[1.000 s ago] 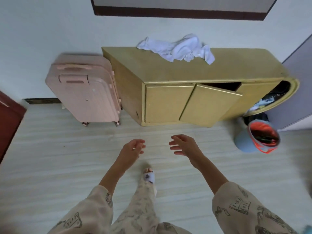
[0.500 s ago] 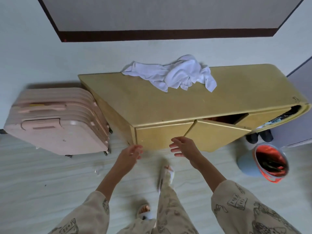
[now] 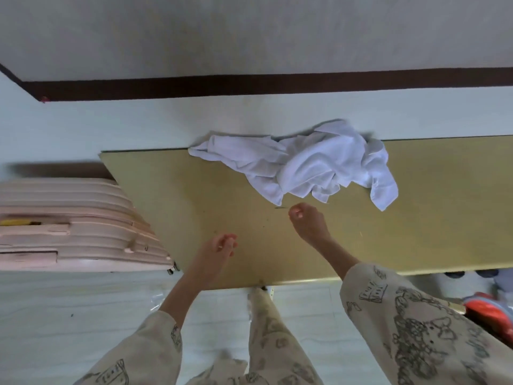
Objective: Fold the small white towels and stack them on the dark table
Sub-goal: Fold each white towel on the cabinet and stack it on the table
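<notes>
Towels (image 3: 299, 168) lie in one crumpled white heap at the back of the yellow cabinet top (image 3: 430, 218), bunched against the wall (image 3: 249, 118), with one corner trailing toward the front on the right. None is folded yet, and no dark table shows in this view, so the stacking place cannot be located from here.

The right hand (image 3: 308, 223) reaches over the cabinet top, its fingertips just short of the heap's near edge, fingers loosely curled and gripping nothing (the lead hand, judging by how far forward it is). The left hand (image 3: 219, 248) hangs lower and further left, over the front part of the top, fingers relaxed and also holding nothing; it seems placed to come in second and help spread a towel once one is pulled free.

A pink suitcase (image 3: 69, 226) stands to the left of the cabinet, close beside it.

The step in hand looks like picking a first towel out of the tangle.
</notes>
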{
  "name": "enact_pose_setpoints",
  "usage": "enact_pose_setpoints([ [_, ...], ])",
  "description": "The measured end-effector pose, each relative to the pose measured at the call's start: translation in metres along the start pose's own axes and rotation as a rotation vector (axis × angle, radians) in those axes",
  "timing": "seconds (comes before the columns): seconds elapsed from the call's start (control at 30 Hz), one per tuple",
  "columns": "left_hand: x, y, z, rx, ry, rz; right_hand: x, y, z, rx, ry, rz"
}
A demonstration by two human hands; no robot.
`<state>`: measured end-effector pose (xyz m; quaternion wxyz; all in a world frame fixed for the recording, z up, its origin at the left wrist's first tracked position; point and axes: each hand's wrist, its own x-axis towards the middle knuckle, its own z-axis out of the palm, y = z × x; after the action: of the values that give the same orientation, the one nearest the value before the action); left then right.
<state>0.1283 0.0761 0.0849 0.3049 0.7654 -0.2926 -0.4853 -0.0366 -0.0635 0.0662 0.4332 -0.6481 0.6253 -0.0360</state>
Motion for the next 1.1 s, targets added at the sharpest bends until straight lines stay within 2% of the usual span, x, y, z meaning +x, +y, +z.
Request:
enact_pose_setpoints([
  [0.2, 0.057, 0.023, 0.003, -0.022, 0.01, -0.071, 0.076, -0.018, 0.008, -0.237, 0.032, -0.056],
  [0.43, 0.073, 0.016, -0.001, -0.036, 0.01, -0.111, 0.117, -0.011, 0.028, -0.508, 0.065, -0.115],
  [0.5, 0.075, 0.013, -0.004, -0.019, -0.004, -0.112, 0.121, -0.009, 0.025, -0.52, 0.094, -0.099],
  [0.6, 0.079, 0.018, -0.008, -0.011, -0.013, -0.089, 0.113, -0.015, 0.017, -0.379, 0.18, -0.094],
  [0.73, 0.086, 0.042, -0.008, 0.081, -0.059, 0.052, 0.08, -0.035, -0.007, -0.197, 0.348, -0.25],
  [0.83, 0.092, 0.073, -0.006, 0.184, -0.089, 0.267, 0.052, -0.054, -0.041, -0.094, 0.479, -0.322],
  [0.93, 0.089, 0.112, -0.002, 0.273, -0.049, 0.506, 0.023, -0.071, -0.076, -0.043, 0.599, -0.416],
  [1.1, 0.064, 0.173, 0.011, 0.222, -0.069, 0.755, -0.032, -0.097, -0.114, 0.026, 0.611, -0.579],
])
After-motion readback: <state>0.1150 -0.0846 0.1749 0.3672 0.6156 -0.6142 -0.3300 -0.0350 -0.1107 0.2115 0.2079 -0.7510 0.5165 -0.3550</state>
